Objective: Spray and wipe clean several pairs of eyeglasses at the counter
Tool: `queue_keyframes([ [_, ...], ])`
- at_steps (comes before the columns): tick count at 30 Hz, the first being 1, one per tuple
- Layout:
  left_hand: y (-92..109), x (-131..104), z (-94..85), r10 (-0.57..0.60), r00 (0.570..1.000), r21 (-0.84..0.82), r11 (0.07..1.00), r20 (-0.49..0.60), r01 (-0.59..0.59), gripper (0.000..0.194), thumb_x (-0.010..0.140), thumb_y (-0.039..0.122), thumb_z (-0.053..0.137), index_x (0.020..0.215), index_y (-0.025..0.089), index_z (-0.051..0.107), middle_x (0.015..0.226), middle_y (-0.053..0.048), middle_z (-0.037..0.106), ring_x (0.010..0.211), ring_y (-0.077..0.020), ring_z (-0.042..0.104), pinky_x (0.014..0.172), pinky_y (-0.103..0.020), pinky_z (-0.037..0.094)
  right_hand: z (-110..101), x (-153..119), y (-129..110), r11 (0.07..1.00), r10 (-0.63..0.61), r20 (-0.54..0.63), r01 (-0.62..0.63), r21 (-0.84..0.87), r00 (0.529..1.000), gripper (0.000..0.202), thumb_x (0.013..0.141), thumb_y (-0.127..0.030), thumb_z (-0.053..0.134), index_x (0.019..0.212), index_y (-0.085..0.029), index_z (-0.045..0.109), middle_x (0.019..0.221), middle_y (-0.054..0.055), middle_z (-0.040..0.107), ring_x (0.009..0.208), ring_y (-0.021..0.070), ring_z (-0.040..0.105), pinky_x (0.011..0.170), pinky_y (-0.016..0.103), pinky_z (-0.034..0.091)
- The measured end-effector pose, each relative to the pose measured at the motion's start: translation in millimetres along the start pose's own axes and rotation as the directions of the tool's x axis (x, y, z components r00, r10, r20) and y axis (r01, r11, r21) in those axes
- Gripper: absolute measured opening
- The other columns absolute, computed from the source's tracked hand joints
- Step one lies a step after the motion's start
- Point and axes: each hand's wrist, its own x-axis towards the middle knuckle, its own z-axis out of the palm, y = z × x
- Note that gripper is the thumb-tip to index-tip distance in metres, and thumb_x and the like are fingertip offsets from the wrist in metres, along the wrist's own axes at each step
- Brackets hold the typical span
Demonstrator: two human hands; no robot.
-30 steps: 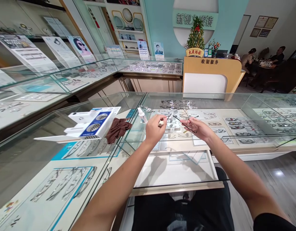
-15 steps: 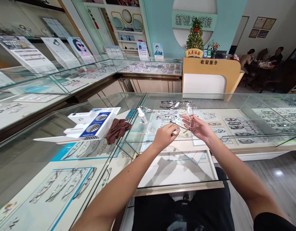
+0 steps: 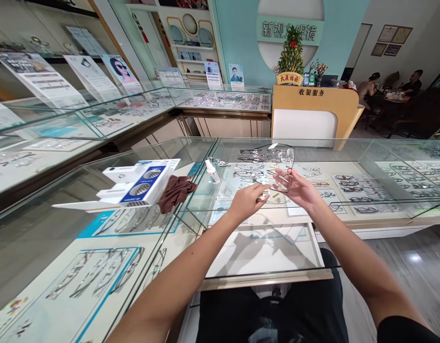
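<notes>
Above the glass counter, my right hand holds a pair of thin dark-framed eyeglasses by one rim, its fingers curled about the lens edge. My left hand is just to the left, thumb and fingers closed together; a small pale thing shows at its fingertips, too small to name. Left of the hands, a small white spray bottle stands on the glass. Farther left, a crumpled brown cloth lies beside an open blue and white box.
An open white drawer is below the hands. Rows of eyeglasses lie inside the glass counter. A wooden cashier desk with a plant stands ahead. Two people sit at a table at the far right.
The eyeglasses have turned in my right hand, and a lens now faces more toward me. My left hand has shifted only slightly.
</notes>
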Motion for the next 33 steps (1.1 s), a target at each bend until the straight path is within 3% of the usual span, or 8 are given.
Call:
queue_keyframes([
  [7, 1.1, 0.7, -0.5, -0.029, 0.999, -0.001, 1.000, -0.014, 0.029, 0.037, 0.105, 0.039, 0.057, 0.135, 0.025, 0.072, 0.099, -0.005, 0.078, 0.081, -0.0190, 0.071, 0.068, -0.029, 0.048, -5.8, 1.8, -6.5, 0.998, -0.052, -0.064, 0.054, 0.028, 0.997, 0.035, 0.069, -0.049, 0.097, 0.086, -0.032, 0.072, 0.122, -0.002, 0.082, 0.141, 0.0271, 0.064, 0.121, 0.045, 0.049],
  [14, -20.1, 5.0, -25.1, -0.235, 0.972, 0.167, 0.958, -0.019, 0.235, 0.059, 0.101, 0.050, 0.062, 0.152, 0.022, 0.057, 0.095, -0.007, 0.076, 0.090, -0.0279, 0.073, 0.070, -0.033, 0.048, -3.1, -7.5, -24.1, 0.990, -0.142, -0.071, 0.140, -0.030, 0.987, 0.029, 0.075, -0.050, 0.093, 0.084, -0.033, 0.071, 0.116, -0.002, 0.081, 0.141, 0.0276, 0.064, 0.123, 0.047, 0.047],
  [19, -45.4, 4.3, -25.1, -0.266, 0.956, 0.181, 0.954, 0.128, 0.241, 0.044, 0.103, 0.050, 0.057, 0.134, 0.020, 0.069, 0.106, -0.013, 0.078, 0.109, -0.0348, 0.069, 0.088, -0.042, 0.051, -1.0, -12.3, -31.0, 0.982, -0.176, -0.055, 0.172, -0.074, 0.983, 0.035, 0.068, -0.052, 0.097, 0.080, -0.034, 0.071, 0.113, -0.002, 0.080, 0.139, 0.0299, 0.064, 0.123, 0.050, 0.046],
  [22, -51.6, 4.6, -20.2, -0.248, 0.969, 0.133, 0.960, -0.002, 0.246, 0.034, 0.103, 0.046, 0.057, 0.118, 0.021, 0.073, 0.116, -0.014, 0.075, 0.115, -0.0353, 0.066, 0.102, -0.050, 0.049, 0.2, -12.6, -30.1, 0.976, -0.187, -0.062, 0.178, -0.127, 0.980, 0.037, 0.067, -0.055, 0.096, 0.079, -0.033, 0.069, 0.114, -0.001, 0.080, 0.138, 0.0310, 0.064, 0.122, 0.051, 0.046],
  [24, -55.4, 5.3, -21.4, -0.326, 0.897, 0.070, 0.930, -0.299, 0.361, 0.033, 0.101, 0.043, 0.059, 0.120, 0.019, 0.070, 0.124, -0.018, 0.070, 0.123, -0.0374, 0.062, 0.110, -0.055, 0.045, 1.6, -12.5, -28.3, 0.973, -0.193, -0.059, 0.183, -0.142, 0.980, 0.038, 0.066, -0.055, 0.097, 0.079, -0.032, 0.069, 0.113, 0.000, 0.079, 0.135, 0.0305, 0.066, 0.123, 0.051, 0.045],
  [27, -67.6, 5.4, -28.7, -0.493, 0.597, -0.117, 0.823, -0.633, 0.556, 0.046, 0.094, 0.037, 0.067, 0.134, 0.016, 0.059, 0.139, -0.024, 0.061, 0.137, -0.0409, 0.053, 0.118, -0.059, 0.039, 5.4, -12.6, -24.2, 0.969, -0.202, -0.032, 0.194, -0.152, 0.979, 0.037, 0.067, -0.053, 0.098, 0.078, -0.031, 0.069, 0.108, 0.000, 0.079, 0.129, 0.0278, 0.068, 0.124, 0.048, 0.043],
  [29, -80.0, 4.3, -33.2, -0.608, 0.485, -0.226, 0.739, -0.628, 0.634, 0.060, 0.088, 0.035, 0.073, 0.140, 0.016, 0.052, 0.144, -0.025, 0.059, 0.141, -0.0428, 0.049, 0.120, -0.061, 0.036, 8.3, -13.1, -20.9, 0.965, -0.207, -0.013, 0.201, -0.169, 0.978, 0.036, 0.068, -0.052, 0.098, 0.076, -0.031, 0.070, 0.103, 0.000, 0.079, 0.126, 0.0264, 0.069, 0.126, 0.046, 0.042],
  [33, -103.0, -0.1, -34.1, -0.794, 0.493, -0.267, 0.592, -0.356, 0.761, 0.043, 0.083, 0.033, 0.076, 0.120, 0.020, 0.057, 0.118, -0.018, 0.072, 0.125, -0.0421, 0.061, 0.115, -0.065, 0.038, 11.8, -13.3, -13.5, 0.951, -0.209, 0.009, 0.205, -0.230, 0.978, 0.035, 0.068, -0.054, 0.097, 0.077, -0.031, 0.072, 0.102, 0.002, 0.079, 0.127, 0.0275, 0.069, 0.127, 0.047, 0.042],
])
